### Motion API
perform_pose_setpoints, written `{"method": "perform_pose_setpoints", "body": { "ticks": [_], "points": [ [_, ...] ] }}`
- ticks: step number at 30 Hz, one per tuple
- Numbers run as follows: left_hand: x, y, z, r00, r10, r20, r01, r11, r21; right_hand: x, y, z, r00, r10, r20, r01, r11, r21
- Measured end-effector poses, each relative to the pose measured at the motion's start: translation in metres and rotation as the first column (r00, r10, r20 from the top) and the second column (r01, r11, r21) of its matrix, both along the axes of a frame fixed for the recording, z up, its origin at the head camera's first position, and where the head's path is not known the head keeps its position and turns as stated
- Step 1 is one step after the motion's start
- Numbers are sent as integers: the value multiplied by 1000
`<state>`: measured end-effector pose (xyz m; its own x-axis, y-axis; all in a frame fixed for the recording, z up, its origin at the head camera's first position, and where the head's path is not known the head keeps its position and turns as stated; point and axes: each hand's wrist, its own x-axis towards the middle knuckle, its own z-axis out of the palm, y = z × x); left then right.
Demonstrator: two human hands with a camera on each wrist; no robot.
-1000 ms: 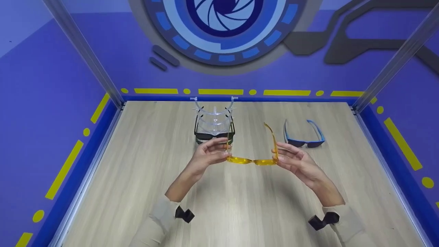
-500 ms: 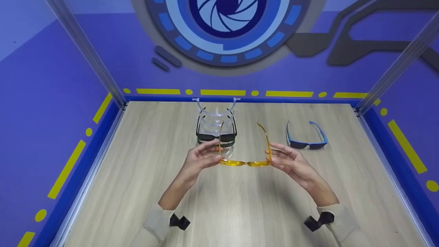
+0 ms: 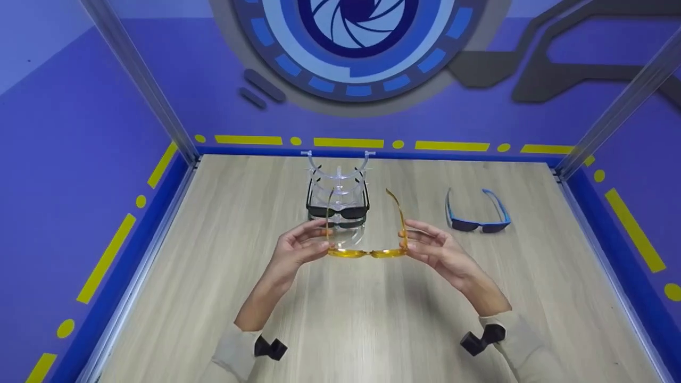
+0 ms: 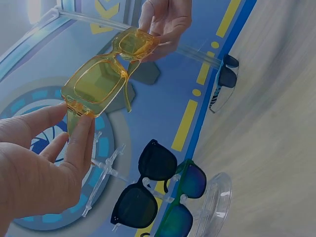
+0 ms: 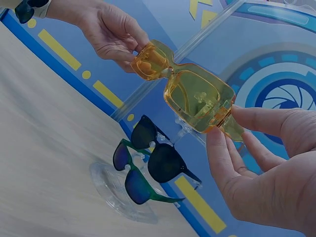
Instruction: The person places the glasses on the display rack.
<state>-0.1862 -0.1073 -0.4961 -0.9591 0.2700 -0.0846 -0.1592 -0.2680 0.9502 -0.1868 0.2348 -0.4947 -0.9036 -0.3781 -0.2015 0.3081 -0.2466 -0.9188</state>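
Both hands hold a pair of yellow see-through sunglasses [image 3: 346, 254] in the air, temples unfolded and pointing away from the person. My left hand [image 3: 293, 251] pinches the left hinge corner between thumb and fingers; my right hand [image 3: 439, 251] pinches the right one. Just beyond stands a clear plastic glasses display stand [image 3: 339, 183]. On it sit black sunglasses [image 4: 136, 205] and, lower down, green-framed sunglasses [image 5: 131, 173] with bluish lenses. In the head view the yellow left temple overlaps the stand and the black pair.
Blue sunglasses [image 3: 480, 226] with dark lenses lie unfolded on the wooden table [image 3: 537, 276], right of the stand. Blue printed panels [image 3: 340, 122] with metal corner posts [image 3: 143, 85] enclose the table at the back and sides. The stand's clear round base [image 5: 118, 195] rests on the table.
Both hands have moved left with the yellow sunglasses, which now come in front of the stand. The grip is unchanged. The head view has shifted slightly.
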Motion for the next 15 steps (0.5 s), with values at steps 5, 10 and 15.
{"method": "perform_pose_setpoints", "body": {
  "ticks": [5, 10, 15],
  "points": [
    [-6, -9, 2, 1000, 19, -7, -19, 1000, -4, -5, -12, 4, 1000, -18, 4, 18, 1000, -3],
    [-16, -17, 0, 999, 6, -32, -6, 1000, -2, -10, -22, 5, 998, -58, 0, 58, 998, -5],
    [-23, -31, -4, 998, 3, -62, -4, 1000, -20, -16, -36, 1, 998, -63, -1, 63, 998, -1]
  ]
}}
